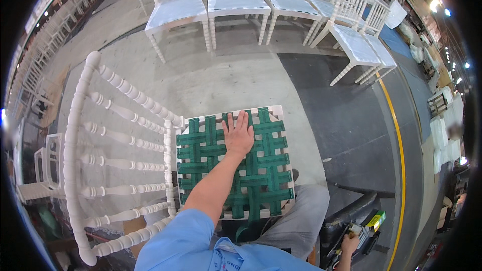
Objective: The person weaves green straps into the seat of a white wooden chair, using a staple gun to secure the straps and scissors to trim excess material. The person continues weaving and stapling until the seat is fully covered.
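Lying flat, fingers spread and gripping nothing, the left hand (pixel 239 140) rests upon the green woven-strap webbing (pixel 271 161) seating one white turned-post chair (pixel 168 163), five slim spindles (pixel 125 160) lying to its left. At lower right, the right hand (pixel 350 244) meets a greyish tool (pixel 356 230), closure impossible to tell, beside one yellow-and-green box (pixel 375 221), contents unseen. Beyond stand several white spindle-backed chairs (pixel 238 1) with pale seats.

White chair (pixel 169 170), upright, centre left; green webbing (pixel 251 163) woven across its seat (pixel 275 112), mid-frame; grey tool (pixel 355 229), partly hidden, lower right.
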Tool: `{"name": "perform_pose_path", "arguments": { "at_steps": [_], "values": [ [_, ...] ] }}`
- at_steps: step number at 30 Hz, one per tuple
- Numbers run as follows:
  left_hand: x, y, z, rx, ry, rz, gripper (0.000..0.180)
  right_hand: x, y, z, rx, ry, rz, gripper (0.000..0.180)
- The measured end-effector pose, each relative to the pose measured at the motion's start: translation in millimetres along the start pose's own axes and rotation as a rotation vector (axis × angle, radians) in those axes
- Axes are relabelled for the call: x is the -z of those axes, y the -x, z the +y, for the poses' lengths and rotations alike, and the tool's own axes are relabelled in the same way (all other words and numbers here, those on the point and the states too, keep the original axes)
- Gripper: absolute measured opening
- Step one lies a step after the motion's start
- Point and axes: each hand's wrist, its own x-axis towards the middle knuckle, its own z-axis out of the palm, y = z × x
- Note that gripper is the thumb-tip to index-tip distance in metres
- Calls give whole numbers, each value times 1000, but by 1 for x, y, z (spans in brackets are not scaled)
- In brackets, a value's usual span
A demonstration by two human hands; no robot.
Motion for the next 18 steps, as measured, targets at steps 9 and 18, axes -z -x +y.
{"name": "perform_pose_path", "arguments": {
  "at_steps": [9,18],
  "values": [
    [11,2,5,9,5,5,63,-8,-23,53,-271,-205,-300,46],
    [1,3,-2,-11,38,74,62,42,-12,-3,-37,-673,-287,60]
  ]
}}
